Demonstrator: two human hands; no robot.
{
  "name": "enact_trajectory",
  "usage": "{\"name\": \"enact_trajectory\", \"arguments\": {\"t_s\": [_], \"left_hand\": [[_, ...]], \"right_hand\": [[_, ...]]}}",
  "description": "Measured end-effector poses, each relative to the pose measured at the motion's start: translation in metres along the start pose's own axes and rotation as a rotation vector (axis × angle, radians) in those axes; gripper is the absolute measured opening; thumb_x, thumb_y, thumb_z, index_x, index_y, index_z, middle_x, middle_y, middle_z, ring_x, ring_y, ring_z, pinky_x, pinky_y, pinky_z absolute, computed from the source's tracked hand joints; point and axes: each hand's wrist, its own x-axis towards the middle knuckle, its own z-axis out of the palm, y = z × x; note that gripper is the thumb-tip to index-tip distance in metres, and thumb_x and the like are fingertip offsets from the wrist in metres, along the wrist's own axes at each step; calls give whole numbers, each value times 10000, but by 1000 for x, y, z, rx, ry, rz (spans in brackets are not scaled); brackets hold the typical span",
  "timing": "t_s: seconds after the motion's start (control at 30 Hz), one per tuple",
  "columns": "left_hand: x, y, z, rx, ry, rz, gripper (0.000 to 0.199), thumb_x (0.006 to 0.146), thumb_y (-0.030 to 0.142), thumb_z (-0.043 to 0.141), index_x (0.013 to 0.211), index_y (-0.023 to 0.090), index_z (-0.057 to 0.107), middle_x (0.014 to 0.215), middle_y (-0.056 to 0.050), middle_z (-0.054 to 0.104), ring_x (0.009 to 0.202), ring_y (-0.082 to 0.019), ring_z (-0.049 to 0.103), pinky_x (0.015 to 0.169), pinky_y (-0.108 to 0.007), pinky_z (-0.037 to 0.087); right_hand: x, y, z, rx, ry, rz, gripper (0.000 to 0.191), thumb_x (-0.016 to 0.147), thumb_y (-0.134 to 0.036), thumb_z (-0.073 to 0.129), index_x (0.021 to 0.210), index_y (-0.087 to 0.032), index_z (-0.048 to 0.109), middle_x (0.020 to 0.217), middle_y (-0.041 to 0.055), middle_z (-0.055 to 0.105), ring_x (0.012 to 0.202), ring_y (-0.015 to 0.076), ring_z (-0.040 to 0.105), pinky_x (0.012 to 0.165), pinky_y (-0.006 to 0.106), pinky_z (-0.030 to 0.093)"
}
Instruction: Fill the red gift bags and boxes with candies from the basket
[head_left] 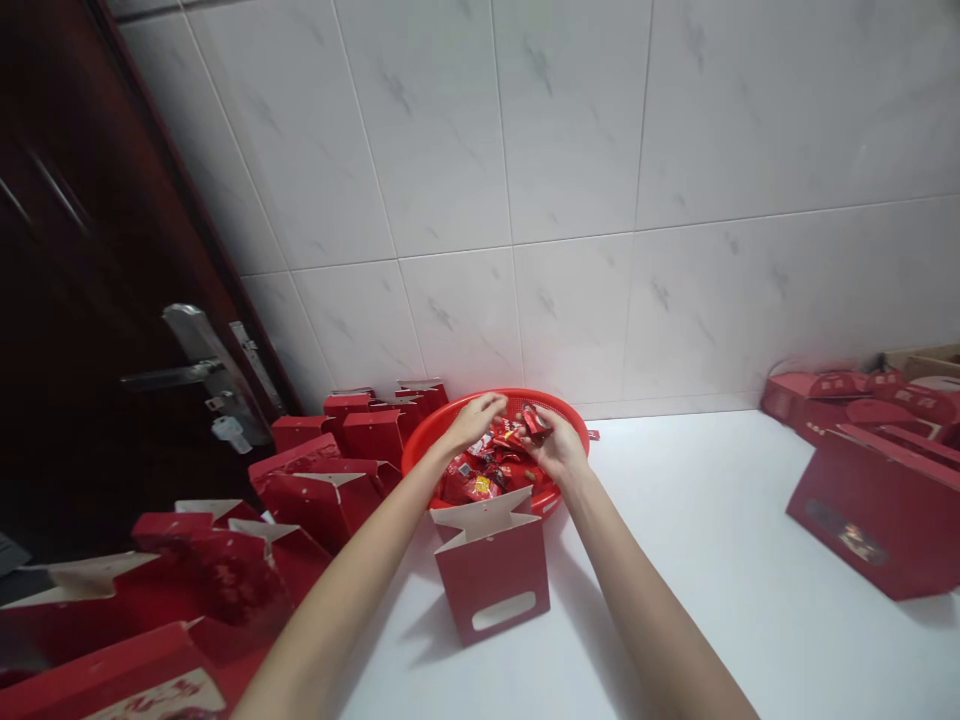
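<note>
Pinching a red wrapped packet (535, 420) near the basket's (420, 443) right edge, your right hand (561, 447) was beyond the gift box (491, 575), your left hand's (474, 422) grip unclear.

A single head-worn camera looks forward and down across the counter (675, 570) from its near side, above the person's own arms. It faces the tiled wall (570, 140), which fills much of the upper half. The forearms come in from the bottom edge — pointing away from the lens — and lead to the left hand (474, 422) and right hand (562, 450), just below mid-frame. The view is wide and set well back from the hands, taking in the dark door (67, 230) at left, its edge slanting, and red boxes (881, 510) at far right.
</note>
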Motion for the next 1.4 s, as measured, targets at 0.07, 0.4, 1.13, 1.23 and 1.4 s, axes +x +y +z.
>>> {"name": "enact_trajectory", "arguments": {"t_s": [0.07,0.4,1.13,1.23,1.4], "left_hand": [[-10,-11,-5,85,-135,-59,406,757,518,640,922,159,736,962,-105,744,875,-255,668,782,-318,513],[-25,-13,14,538,-639,-176,647,540,225,704,1185,277,704,1037,-76,758,870,-283,673,681,-294,490],[-6,-30,4,-7,83,-110,373,839,427,459,898,175,727,878,-57,735,875,-240,656,743,-304,517],[-7,-38,1,113,122,-168,316,836,373,487,867,171,728,840,-62,729,869,-258,654,744,-315,503],[-15,-36,-4,322,143,-179,340,723,170,572,1025,197,726,1121,-131,720,1160,-349,577,921,-386,448]], "right_hand": [[0,-1,-1,26,14,-9,143,822,-154,619,681,-172,627,588,7,674,452,105,543,421,206,431],[-2,1,-3,43,29,-53,105,729,-186,709,660,-172,630,552,0,668,411,98,516,369,197,355],[14,10,-10,89,89,-104,71,671,-121,678,699,-176,643,651,-4,717,531,118,614,478,225,528],[15,11,-11,86,89,-107,88,660,-111,685,703,-178,648,669,-1,728,562,131,640,497,238,541],[15,11,-9,78,80,-115,118,649,-86,703,672,-181,637,644,-4,716,538,129,636,487,235,529]]}}
